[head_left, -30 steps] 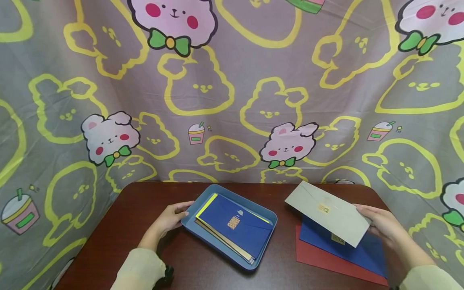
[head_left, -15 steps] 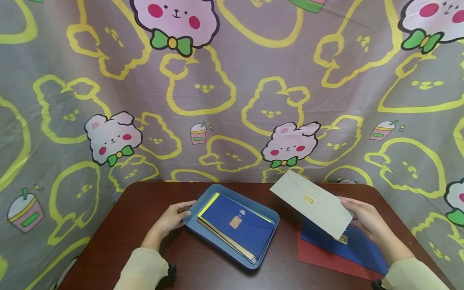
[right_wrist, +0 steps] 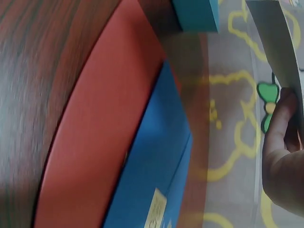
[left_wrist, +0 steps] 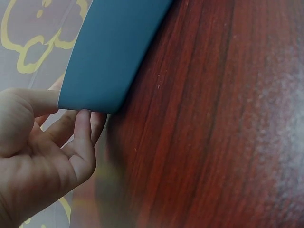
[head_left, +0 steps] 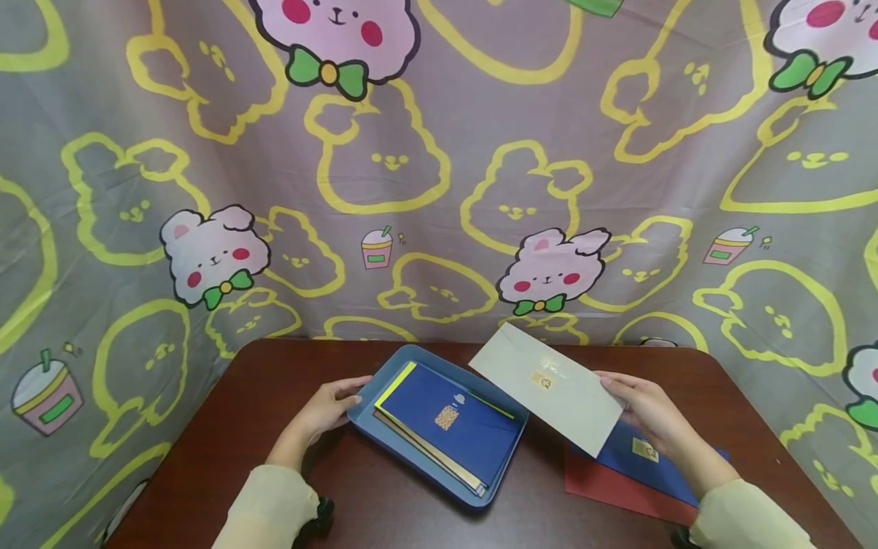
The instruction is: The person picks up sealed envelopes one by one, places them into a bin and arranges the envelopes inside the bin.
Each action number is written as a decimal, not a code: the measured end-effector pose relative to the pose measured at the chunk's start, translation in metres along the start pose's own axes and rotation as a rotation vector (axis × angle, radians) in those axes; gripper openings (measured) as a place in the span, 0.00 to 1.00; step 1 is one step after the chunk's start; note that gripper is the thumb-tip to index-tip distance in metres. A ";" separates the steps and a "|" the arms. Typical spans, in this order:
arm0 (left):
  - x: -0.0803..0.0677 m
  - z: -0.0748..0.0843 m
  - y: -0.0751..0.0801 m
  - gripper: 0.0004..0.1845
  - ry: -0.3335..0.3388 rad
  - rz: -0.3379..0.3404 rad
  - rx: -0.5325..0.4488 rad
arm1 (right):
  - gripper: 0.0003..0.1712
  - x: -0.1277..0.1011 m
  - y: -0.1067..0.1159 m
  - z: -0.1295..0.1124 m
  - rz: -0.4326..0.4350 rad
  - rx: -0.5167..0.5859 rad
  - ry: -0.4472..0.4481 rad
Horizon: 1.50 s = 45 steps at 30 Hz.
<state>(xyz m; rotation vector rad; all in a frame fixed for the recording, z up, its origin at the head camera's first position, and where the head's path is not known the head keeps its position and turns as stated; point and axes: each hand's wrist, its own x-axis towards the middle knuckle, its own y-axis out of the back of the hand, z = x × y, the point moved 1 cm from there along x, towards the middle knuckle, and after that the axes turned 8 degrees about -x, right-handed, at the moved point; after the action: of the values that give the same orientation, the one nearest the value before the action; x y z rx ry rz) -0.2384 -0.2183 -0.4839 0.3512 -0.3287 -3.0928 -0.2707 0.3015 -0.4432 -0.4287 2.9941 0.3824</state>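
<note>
My left hand [head_left: 328, 412] grips the left corner of a blue-grey tray [head_left: 418, 462], thumb at the rim. In the left wrist view the fingers [left_wrist: 83, 126] curl under the tray's end [left_wrist: 111, 57]. Inside the tray lies a stack of envelopes, with a dark blue envelope [head_left: 473, 442] on top and yellow and tan edges showing below. A pale grey-green envelope [head_left: 549, 408] with a small gold sticker is pinched at its right edge by my right hand [head_left: 648, 408]. It is raised and tilted, its left part overlapping the tray's right corner in the head view.
Under the right forearm a blue envelope [head_left: 675, 465] with a gold sticker lies partly over a red envelope [head_left: 610, 492]. Everything stands on a dark reddish-brown table [head_left: 274, 374]. A patterned cloth [head_left: 439, 229] hangs behind the table's back edge.
My right hand has carried the pale envelope leftward from above the blue and red envelopes toward the tray. My left hand and the tray have stayed about where they were.
</note>
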 end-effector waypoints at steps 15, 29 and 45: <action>0.000 0.001 -0.001 0.23 0.022 0.010 0.004 | 0.26 0.014 -0.046 -0.010 -0.074 0.043 0.004; 0.002 -0.001 0.000 0.23 0.014 0.019 0.008 | 0.28 0.030 -0.087 -0.015 -0.199 0.059 0.029; 0.003 -0.002 0.000 0.23 0.003 0.003 -0.002 | 0.24 0.040 -0.127 -0.017 -0.231 0.097 0.028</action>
<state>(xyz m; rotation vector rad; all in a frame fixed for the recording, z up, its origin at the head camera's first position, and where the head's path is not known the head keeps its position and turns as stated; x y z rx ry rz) -0.2411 -0.2191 -0.4865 0.3543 -0.3260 -3.0889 -0.2736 0.1688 -0.4609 -0.7655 2.9284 0.2108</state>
